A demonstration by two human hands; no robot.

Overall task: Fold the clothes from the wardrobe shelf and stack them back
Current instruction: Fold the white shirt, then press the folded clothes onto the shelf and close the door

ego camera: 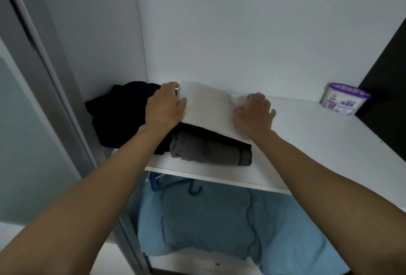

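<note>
Left hand [163,107]: bare. Left forearm [105,178]: bare along its whole visible length, down to the frame's lower edge. Right hand [252,117]: bare; one small bright glint on a finger [256,99] near the knuckle, possibly a ring, too blurred to confirm. Right forearm [318,171]: bare along its whole visible length, out to the frame's right edge

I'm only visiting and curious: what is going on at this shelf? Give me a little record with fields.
Place: white wardrobe shelf
Top of pile: white garment, folded
Under it: black clothing, with a folded grey garment at the front
Left hand: grips the white garment's left edge
Right hand: bent fingers on its right end; grip unclear
Also on shelf: purple-lidded tub, far right
Below shelf: blue clothes, hanging
</note>
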